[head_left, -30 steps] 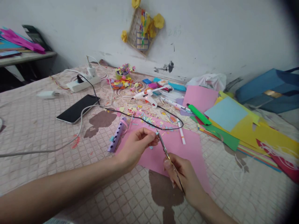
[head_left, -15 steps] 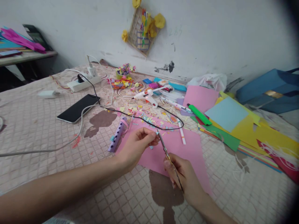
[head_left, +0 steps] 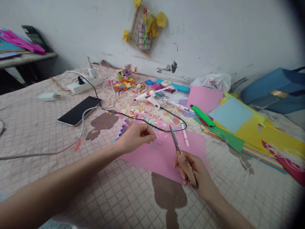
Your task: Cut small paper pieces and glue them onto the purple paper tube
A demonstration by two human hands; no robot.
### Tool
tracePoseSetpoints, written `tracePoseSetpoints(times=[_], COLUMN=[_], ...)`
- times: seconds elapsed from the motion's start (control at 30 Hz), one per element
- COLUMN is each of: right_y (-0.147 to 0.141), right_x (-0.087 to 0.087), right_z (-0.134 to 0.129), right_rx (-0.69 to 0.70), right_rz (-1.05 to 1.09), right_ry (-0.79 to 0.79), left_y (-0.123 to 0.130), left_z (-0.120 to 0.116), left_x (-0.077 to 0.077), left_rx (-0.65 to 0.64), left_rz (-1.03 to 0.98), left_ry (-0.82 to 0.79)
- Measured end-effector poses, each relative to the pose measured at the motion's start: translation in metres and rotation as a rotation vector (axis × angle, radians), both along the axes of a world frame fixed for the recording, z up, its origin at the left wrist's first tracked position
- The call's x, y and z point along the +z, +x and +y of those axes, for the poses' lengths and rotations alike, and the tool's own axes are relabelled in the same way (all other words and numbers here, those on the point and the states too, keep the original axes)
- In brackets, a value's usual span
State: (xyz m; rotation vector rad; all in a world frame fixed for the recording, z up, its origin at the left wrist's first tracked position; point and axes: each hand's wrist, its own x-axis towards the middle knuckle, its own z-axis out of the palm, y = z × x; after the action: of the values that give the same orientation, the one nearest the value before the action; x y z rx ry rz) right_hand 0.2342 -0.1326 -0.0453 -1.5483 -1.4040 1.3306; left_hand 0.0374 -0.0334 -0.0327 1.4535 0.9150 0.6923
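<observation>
My right hand [head_left: 196,170] grips a pair of scissors [head_left: 175,141] by its handles. The blades look closed and point away from me over the pink sheet of paper [head_left: 164,162]. My left hand [head_left: 138,136] hovers over the sheet's left part, its fingers curled in a pinch; whatever lies between them is too small to make out. Just right of those fingertips is a small, blurred pale scrap [head_left: 159,143]. Partly hidden behind my left hand lies a purple paper roll with dark dots [head_left: 122,128]. Coloured paper clippings [head_left: 150,119] litter the sheet's far edge.
A white glue gun [head_left: 150,98] rests beyond the clippings, its black cord looping over the pink sheet. To the left are a black-screened phone [head_left: 79,111] and a power strip [head_left: 84,85]. Coloured paper sheets [head_left: 250,130] and a green marker [head_left: 203,116] lie right.
My right hand has drawn the scissors right, away from my left hand. The left hand has shifted slightly left and up, covering more of the purple roll.
</observation>
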Motion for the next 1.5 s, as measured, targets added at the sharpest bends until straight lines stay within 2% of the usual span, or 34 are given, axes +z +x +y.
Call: tracePoseSetpoints(times=[0.1,0.3,0.53,0.73,1.5], right_y=[0.0,-0.002,0.001,0.001,0.0], right_x=[-0.002,-0.003,-0.001,-0.003,-0.003], right_z=[0.0,-0.002,-0.004,-0.003,-0.004], right_rx=[0.019,0.114,0.192,0.189,0.165], right_rz=[0.002,-0.017,0.018,-0.003,-0.064], right_ry=[-0.025,0.031,-0.057,-0.088,-0.021], left_y=[-0.002,0.003,0.003,0.002,0.002], left_z=[0.005,-0.002,-0.005,-0.005,-0.004], left_x=[0.0,-0.002,0.001,0.0,-0.003], left_rx=[-0.031,-0.053,-0.053,-0.059,-0.048], left_rz=[0.015,-0.168,-0.241,-0.238,-0.26], left_ry=[-0.063,-0.185,-0.224,-0.246,-0.27])
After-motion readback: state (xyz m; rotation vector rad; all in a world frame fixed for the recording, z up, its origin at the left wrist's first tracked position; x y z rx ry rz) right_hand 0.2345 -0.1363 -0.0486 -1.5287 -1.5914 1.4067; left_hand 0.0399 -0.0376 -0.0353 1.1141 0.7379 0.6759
